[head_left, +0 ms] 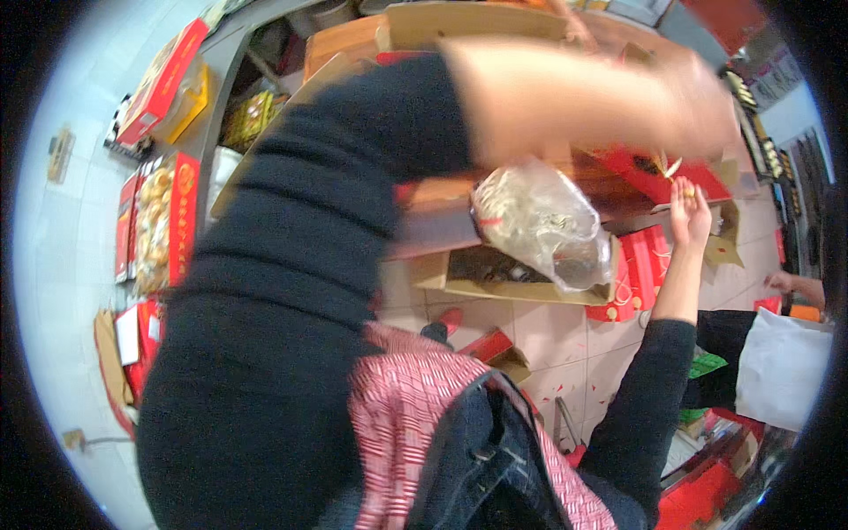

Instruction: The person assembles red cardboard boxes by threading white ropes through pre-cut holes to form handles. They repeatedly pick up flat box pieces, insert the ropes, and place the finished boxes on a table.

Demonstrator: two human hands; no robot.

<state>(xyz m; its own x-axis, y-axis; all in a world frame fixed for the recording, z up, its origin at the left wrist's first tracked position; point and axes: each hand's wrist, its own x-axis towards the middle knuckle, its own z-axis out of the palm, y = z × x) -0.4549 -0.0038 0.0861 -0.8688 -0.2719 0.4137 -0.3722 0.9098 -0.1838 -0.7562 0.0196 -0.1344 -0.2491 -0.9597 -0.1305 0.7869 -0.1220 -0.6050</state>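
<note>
My left arm reaches across the table to the right. My left hand point(702, 110) is smeared by motion above a red gift bag point(640, 177), its fingers unreadable. Beside the bag's right part, my right hand point(690, 216) is palm up with curled fingers, a small yellowish thing at their tips, too small to name. Pale cord ends point(669, 166) stick up from the red bag just above that hand. Left of it, a clear plastic bag point(552, 221) of cream cords hangs over the table's near edge.
Below the table edge stand an open cardboard carton point(495, 284) and red gift bags point(640, 265) with cord handles. Another person in a white apron point(782, 371) is at the right; another hand point(574, 26) reaches in at the top. Boxes of packaged food point(157, 221) line the left.
</note>
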